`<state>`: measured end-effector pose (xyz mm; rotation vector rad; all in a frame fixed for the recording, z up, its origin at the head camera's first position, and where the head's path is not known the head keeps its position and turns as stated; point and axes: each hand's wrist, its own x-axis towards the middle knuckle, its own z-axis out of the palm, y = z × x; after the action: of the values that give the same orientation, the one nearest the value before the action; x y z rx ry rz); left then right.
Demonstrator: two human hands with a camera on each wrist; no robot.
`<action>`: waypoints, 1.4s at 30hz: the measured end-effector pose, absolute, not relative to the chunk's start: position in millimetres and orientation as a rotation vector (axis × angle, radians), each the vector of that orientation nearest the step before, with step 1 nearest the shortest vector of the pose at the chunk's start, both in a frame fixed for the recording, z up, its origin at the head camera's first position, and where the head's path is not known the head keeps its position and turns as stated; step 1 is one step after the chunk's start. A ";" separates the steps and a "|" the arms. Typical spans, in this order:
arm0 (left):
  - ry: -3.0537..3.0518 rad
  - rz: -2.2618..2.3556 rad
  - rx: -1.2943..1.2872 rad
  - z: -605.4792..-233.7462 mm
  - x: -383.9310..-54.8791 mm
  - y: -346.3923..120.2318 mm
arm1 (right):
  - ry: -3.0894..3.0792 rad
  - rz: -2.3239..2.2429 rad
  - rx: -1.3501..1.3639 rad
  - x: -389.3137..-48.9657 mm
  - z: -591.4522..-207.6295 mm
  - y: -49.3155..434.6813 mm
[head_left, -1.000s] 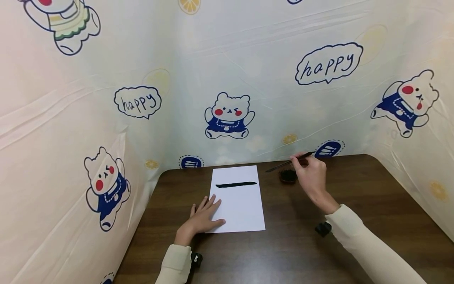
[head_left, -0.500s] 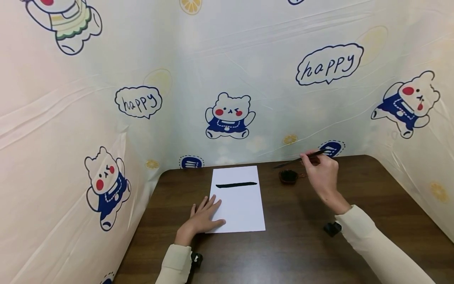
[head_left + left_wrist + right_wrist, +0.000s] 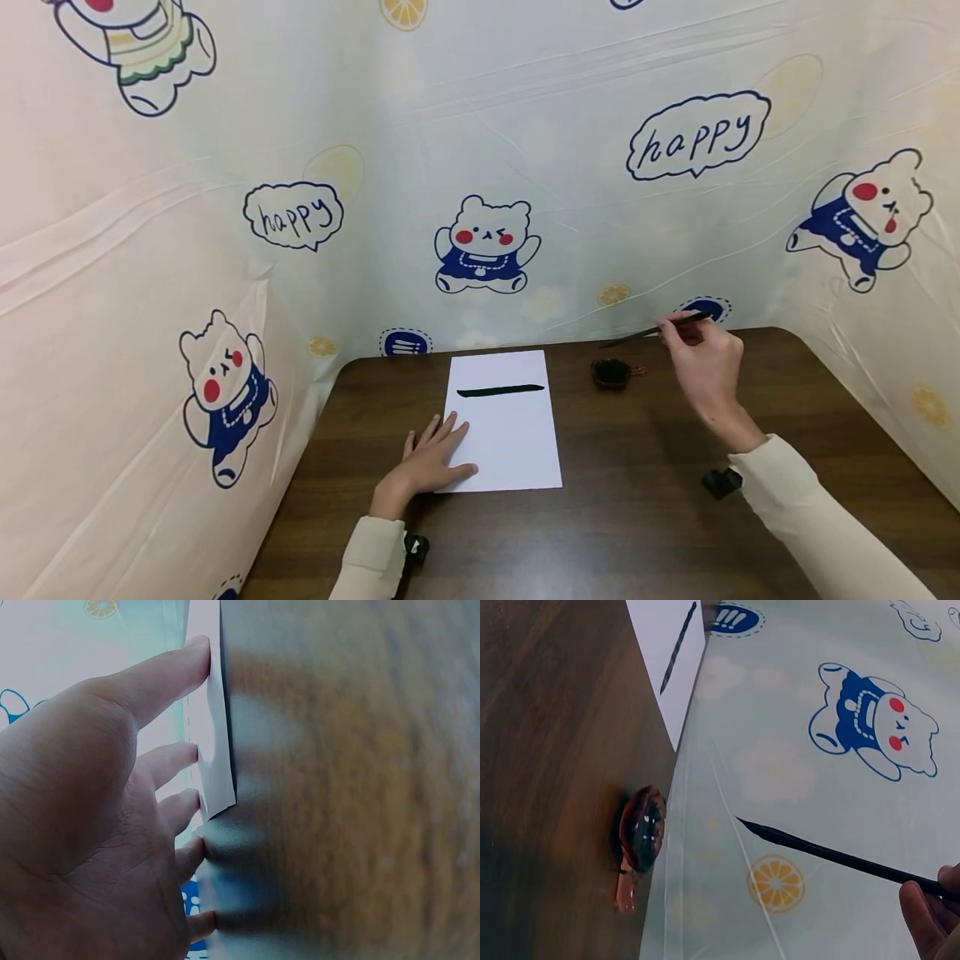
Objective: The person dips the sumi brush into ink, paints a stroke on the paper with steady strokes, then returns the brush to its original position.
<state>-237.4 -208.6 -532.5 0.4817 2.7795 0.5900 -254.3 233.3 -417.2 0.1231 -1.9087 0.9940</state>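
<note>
My left hand (image 3: 424,462) lies with fingers spread over the lower left of a white sheet of paper (image 3: 510,442). In the left wrist view, the thumb and two fingertips meet the sheet (image 3: 217,750), while the other fingertips touch the table beyond its corner. One thick black stroke (image 3: 501,390) crosses the upper part of the paper. My right hand (image 3: 705,362) pinches a dark ink brush (image 3: 645,334), its pointed tip to the left and raised. Below and left of that hand stands a small brown dish (image 3: 611,374) of black ink, its short handle pointing right.
The dark wooden table (image 3: 615,517) has rounded back corners. A pale printed curtain (image 3: 585,167) with cartoon bears hangs behind it and along both sides. Each wrist carries a small black camera (image 3: 722,482).
My right hand has moved to the right and a little away from the ink dish with the brush, uncovering the dish's handle. My left hand has stayed on the paper.
</note>
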 end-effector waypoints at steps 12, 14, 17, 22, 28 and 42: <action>2.775 0.616 0.498 -531.0 -236.3 -209.5 | -1.926 0.908 0.090 -250.9 -413.7 252.7; 2.774 0.607 0.492 -531.1 -236.5 -209.2 | -1.937 0.900 0.083 -250.4 -413.4 254.8; 2.778 0.578 0.484 -530.7 -237.0 -208.7 | -1.954 0.886 0.076 -249.6 -413.5 257.0; 2.774 0.612 0.496 -533.3 -237.7 -209.8 | -1.980 0.823 0.101 -248.4 -416.6 259.3; 2.787 0.641 0.509 -544.8 -241.3 -213.4 | -2.020 0.691 0.190 -246.6 -424.4 262.3; 2.790 0.636 0.552 -549.7 -242.5 -215.6 | -2.030 0.546 0.520 -241.0 -446.5 267.6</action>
<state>-242.5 -215.6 -549.7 0.5515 2.7898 0.6359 -241.0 267.6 -446.5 0.5199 -2.0296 0.5462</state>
